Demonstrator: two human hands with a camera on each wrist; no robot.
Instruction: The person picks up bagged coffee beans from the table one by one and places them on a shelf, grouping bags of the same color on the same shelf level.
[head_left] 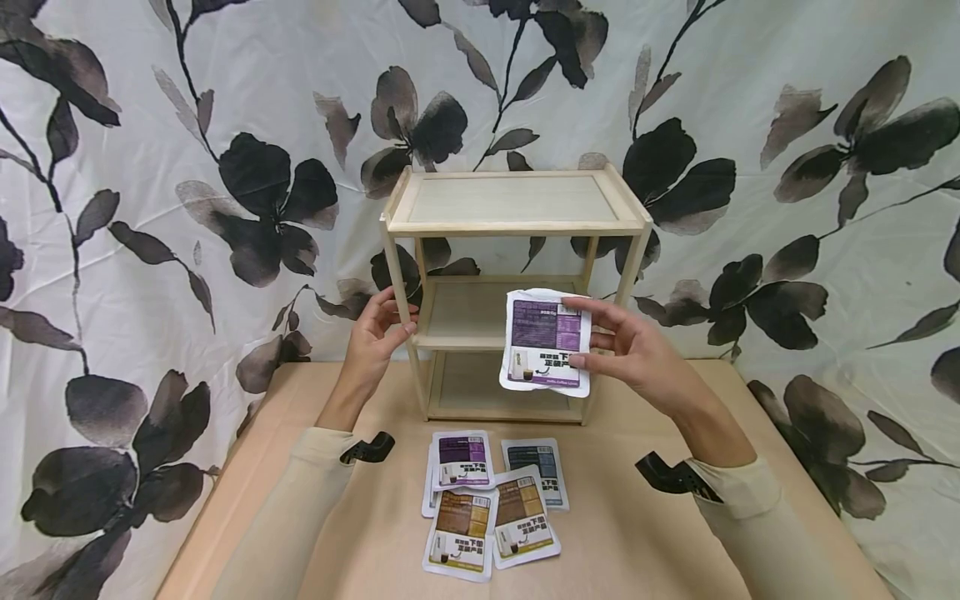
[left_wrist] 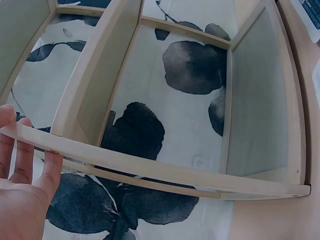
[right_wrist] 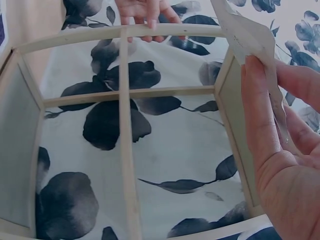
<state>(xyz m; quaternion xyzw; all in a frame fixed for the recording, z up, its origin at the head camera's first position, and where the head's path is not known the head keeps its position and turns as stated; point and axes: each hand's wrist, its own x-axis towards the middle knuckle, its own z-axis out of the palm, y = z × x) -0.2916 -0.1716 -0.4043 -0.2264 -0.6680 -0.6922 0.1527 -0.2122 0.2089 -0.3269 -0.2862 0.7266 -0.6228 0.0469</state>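
**Purple packet held up before the wooden shelf**

While gripping the left front post of the pale three-tier wooden shelf unit with curled fingers, left hand steadies it; pinched between thumb and fingers of the right hand, white foil sachet with purple label, upright, just in front of the middle tier. Seen only from the head view: four more sachets lying flat and overlapping on the tan table near the shelf's foot, namely one purple sachet, one dark blue sachet, two brown-and-yellow sachets. From the left wrist: fingertips wrapped over the post, shelf boards against floral cloth. From the right wrist: sachet edge-on, label unreadable.
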